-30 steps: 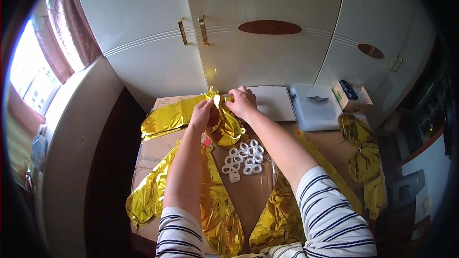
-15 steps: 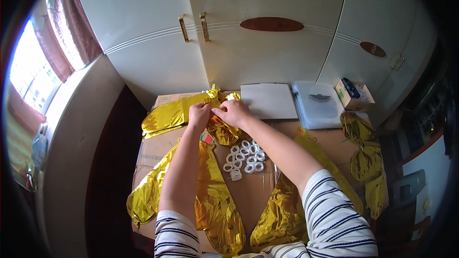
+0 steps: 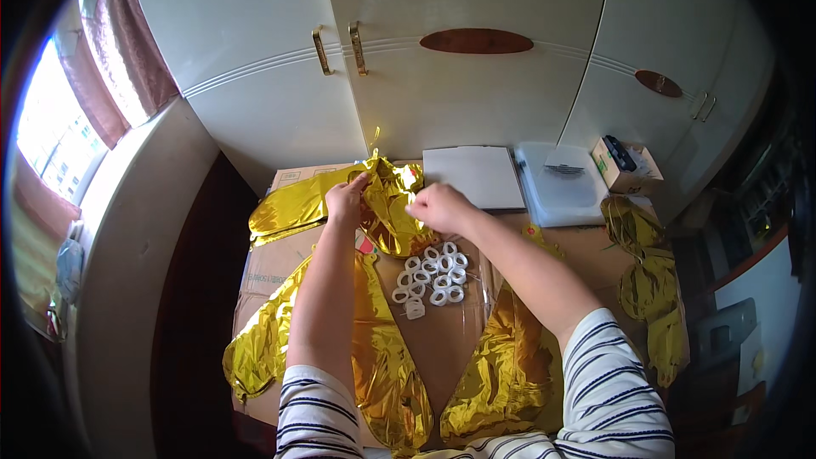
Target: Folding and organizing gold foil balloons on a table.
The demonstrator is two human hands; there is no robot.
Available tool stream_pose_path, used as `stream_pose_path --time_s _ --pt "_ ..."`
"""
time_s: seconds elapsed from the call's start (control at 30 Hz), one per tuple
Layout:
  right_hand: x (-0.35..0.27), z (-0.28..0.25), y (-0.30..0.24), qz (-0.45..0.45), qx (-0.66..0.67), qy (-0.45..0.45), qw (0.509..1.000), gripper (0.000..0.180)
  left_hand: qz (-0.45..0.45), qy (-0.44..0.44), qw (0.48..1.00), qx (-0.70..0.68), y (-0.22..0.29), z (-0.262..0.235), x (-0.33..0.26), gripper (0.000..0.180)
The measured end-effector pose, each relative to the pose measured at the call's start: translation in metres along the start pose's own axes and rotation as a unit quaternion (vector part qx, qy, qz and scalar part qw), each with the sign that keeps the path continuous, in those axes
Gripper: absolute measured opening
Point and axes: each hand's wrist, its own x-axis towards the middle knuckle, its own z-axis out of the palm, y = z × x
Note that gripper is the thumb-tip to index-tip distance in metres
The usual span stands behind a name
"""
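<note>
Toward the back of the cardboard-covered table, my left hand (image 3: 344, 198) pinches a crumpled gold foil balloon (image 3: 393, 221). The foil bunches up and hangs to the right of that hand. Just off the balloon's right side is my right hand (image 3: 442, 207), its fingers curled closed; what they hold, if anything, is hidden. Behind my left hand lies a flat gold foil balloon (image 3: 289, 206). Close in front of the hands is a cluster of small white rings (image 3: 435, 270), which look like rolls of ribbon or tape.
More flat gold foil balloons (image 3: 387, 365) lie nearer me, left and right, and others (image 3: 646, 289) at the right edge. At the back stand a white flat box (image 3: 473, 178), a clear plastic container (image 3: 561, 195) and a small carton (image 3: 633, 172), before cream cupboard doors (image 3: 476, 110).
My right hand has moved right, away from my left hand, and closed into a fist. The crumpled balloon has spread open more between them.
</note>
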Motion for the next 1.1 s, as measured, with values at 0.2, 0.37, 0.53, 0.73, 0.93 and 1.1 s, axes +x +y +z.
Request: stream_pose_path --time_s 0.2,0.37,0.53,0.73,0.93,1.1 --pt "0.054 -0.007 0.035 0.081 0.051 0.188 0.977 0.021 0.221 0.090 0.952 0.193 -0.004 0.019 -0.002 0.043" --pt "0.084 0.000 0.028 0.087 -0.003 0.213 0.973 0.038 0.300 0.107 0.919 0.231 -0.005 0.022 -0.013 0.044" --pt "0.106 -0.011 0.012 0.178 -0.008 0.045 0.983 0.039 0.360 0.079 0.913 0.173 -0.012 0.022 -0.026 0.039" --pt "0.102 -0.010 -0.013 0.156 -0.006 0.060 0.986 0.040 0.501 0.047 0.787 0.358 -0.013 0.012 -0.019 0.028" --pt "0.117 0.014 0.000 0.088 0.114 0.070 0.987 0.036 0.338 0.001 0.846 0.413 0.003 0.043 -0.041 0.038" --pt "0.118 0.022 0.013 0.018 0.199 0.080 0.977 0.036 0.249 0.052 0.892 0.375 -0.003 0.045 -0.025 0.029"
